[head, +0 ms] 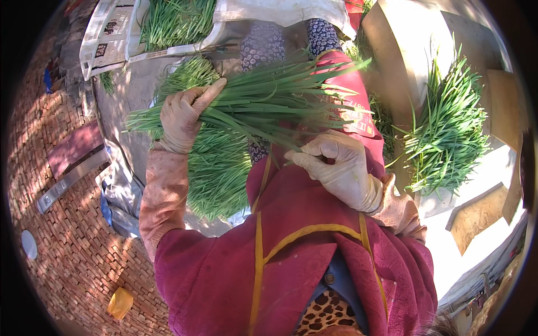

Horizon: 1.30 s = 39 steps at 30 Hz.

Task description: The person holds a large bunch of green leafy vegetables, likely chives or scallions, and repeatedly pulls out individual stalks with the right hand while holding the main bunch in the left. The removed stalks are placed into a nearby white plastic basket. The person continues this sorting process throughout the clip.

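My left hand (183,113), in a thin pale glove, is closed round a bunch of green Chinese chives (260,96). The bunch lies crosswise above my lap, its loose leaf tips spreading right. Below those tips is my gloved right hand (340,166), thumb and forefinger close together near a thin drooping leaf; whether they pinch it cannot be told. Beneath my left wrist lies a large pile of chives (218,172), and a paler bundle (189,75) sits just beyond the hand. A further heap of chives (449,130) rests on the right.
A white plastic crate (168,52) filled with chives stands at the upper left, beside another slatted crate (111,38). Cardboard (479,218) lies at the right. A grey-blue plastic sheet (122,197) and a metal level-like bar (73,180) lie left, by the brick paving (75,252).
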Tool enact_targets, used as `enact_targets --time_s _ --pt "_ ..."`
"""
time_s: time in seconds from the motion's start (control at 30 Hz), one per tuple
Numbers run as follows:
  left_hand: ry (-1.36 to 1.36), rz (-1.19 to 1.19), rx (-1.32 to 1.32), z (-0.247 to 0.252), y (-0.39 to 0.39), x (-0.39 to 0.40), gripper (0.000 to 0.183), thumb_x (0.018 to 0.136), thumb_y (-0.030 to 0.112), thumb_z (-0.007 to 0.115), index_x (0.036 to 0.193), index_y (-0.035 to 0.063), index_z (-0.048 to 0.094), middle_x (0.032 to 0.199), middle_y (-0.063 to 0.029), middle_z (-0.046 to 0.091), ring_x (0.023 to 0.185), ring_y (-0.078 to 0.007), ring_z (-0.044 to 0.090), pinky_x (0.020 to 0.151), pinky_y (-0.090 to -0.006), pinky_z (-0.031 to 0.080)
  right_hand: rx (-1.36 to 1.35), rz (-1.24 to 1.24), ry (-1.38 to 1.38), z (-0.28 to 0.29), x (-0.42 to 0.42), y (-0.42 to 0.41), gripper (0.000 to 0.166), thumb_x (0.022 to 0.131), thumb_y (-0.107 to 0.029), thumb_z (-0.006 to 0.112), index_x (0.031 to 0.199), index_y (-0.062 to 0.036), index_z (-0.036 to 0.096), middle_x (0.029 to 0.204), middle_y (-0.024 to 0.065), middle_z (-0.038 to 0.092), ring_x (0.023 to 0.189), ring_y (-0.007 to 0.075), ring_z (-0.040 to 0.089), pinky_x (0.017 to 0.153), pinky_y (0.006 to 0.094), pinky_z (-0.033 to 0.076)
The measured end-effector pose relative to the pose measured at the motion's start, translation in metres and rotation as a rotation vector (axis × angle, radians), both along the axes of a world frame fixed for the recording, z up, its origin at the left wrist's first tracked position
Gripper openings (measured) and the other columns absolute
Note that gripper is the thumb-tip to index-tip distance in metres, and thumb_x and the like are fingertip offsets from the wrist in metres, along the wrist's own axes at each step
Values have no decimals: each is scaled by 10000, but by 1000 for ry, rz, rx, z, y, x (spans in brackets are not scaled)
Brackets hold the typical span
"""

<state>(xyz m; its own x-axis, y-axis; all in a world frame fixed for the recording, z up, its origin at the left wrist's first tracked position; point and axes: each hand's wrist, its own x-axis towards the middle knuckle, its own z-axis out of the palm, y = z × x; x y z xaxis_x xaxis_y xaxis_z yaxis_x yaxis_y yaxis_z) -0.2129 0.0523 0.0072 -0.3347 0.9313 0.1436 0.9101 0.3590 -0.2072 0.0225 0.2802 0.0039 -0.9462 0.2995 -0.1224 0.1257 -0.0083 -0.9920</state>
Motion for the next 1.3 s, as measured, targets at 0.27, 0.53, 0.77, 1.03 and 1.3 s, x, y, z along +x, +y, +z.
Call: enact_targets --time_s 0.27,0.53,0.77,1.03,1.3 --pt "-121 38 26 5 -6 2 620 756 118 614 1320 375 612 971 76 659 808 -162 621 733 -318 479 384 -46 214 40 15 33 174 678 -89 844 770 -105 696 706 0 653 585 168 556 595 310 442" --pt "-29 -8 85 5 -4 5 542 782 188 642 1294 365 635 953 74 651 820 -156 630 726 -314 475 485 -83 -66 9 10 58 203 814 -133 750 1015 -101 751 769 46 673 630 164 570 623 311 475" --pt "5 -31 21 10 -9 7 511 766 285 693 1276 290 660 987 33 674 848 -185 630 757 -343 463 147 33 -286 -2 -13 43 418 799 -277 779 1166 -89 711 898 122 731 757 145 677 720 283 533" --pt "18 -51 61 13 1 9 509 821 231 635 1307 383 623 956 87 642 798 -134 619 712 -295 460 -59 -49 -229 -27 -29 21 321 818 -300 775 1050 -80 749 832 91 735 711 147 687 691 274 534" --pt "-53 -28 43 12 -4 12 525 785 220 671 1294 346 639 991 60 663 819 -150 627 728 -311 452 54 -156 -237 -22 -26 17 146 879 -178 721 914 -36 733 799 75 725 694 113 664 641 267 523"
